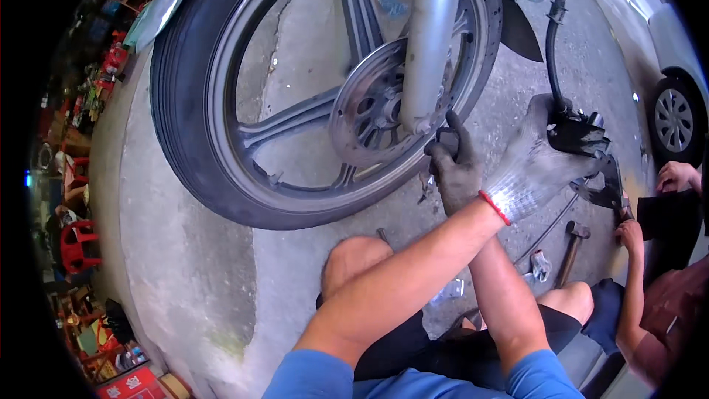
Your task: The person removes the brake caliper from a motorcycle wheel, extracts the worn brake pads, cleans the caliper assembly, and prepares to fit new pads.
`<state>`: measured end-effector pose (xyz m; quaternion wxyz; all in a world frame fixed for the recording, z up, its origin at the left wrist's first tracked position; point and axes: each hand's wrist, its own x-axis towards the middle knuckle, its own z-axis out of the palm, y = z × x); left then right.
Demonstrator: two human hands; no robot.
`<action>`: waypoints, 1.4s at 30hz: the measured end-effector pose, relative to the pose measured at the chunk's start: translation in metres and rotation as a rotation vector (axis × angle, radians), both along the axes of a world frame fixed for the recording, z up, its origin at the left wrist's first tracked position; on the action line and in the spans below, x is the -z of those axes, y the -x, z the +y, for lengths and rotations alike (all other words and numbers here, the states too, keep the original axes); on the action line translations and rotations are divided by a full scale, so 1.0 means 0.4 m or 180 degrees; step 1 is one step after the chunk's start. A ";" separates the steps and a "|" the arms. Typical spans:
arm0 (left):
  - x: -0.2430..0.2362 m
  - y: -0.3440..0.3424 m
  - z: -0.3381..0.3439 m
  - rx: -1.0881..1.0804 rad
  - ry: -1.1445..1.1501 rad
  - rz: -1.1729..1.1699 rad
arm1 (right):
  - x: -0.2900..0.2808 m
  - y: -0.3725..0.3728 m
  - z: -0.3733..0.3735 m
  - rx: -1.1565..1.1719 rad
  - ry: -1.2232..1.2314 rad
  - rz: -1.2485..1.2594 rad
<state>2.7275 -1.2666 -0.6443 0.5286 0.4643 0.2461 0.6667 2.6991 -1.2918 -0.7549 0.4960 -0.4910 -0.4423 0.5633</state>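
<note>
- The motorcycle wheel fills the upper left, its brake disc bare beside the lower end of the fork leg.
- The left hand, in a dark glove, reaches up to the foot of the fork leg; its fingers seem closed on a small dark tool there, though the grip is partly hidden.
- The right hand, in a pale glove, is wrapped around the brake caliper, which hangs on its hose well clear of the disc.
- The caliper looks dismounted, so the step in hand is brake work at the fork foot; the next move likely calls for keeping the caliper steady.
- A hammer lies on the concrete, near another person's hands.
</note>
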 end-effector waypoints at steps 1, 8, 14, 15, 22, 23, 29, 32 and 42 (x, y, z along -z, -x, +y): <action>-0.006 0.004 -0.004 -0.0029 0.0065 0.0047 | 0.002 0.003 -0.002 0.0127 -0.0052 -0.0018; -0.033 0.048 -0.027 -0.0237 0.0397 0.0436 | -0.010 0.038 -0.063 -0.0471 0.0774 -0.0168; -0.090 -0.027 0.037 0.0785 0.0446 -0.0333 | 0.271 -0.248 -0.126 0.0428 0.1107 0.1614; -0.087 0.033 0.022 0.0550 0.1051 0.0081 | 0.233 -0.266 -0.150 -0.0412 0.1068 0.0745; -0.086 0.005 0.032 0.1018 0.1279 -0.1217 | -0.098 -0.475 -0.201 0.0395 0.1463 -0.0033; -0.091 0.001 0.030 0.0948 0.1431 -0.1357 | -0.117 -0.506 -0.200 0.0381 0.1438 -0.0069; -0.099 0.006 0.030 0.0831 0.1470 -0.1374 | -0.241 -0.533 -0.118 0.0400 0.0955 -0.0014; -0.107 -0.004 0.036 0.0967 0.1531 -0.1453 | -0.289 -0.522 -0.084 0.0229 0.0639 0.0236; -0.060 0.019 0.097 0.0870 0.1644 -0.1467 | -0.339 -0.438 -0.059 0.0203 0.0594 0.0650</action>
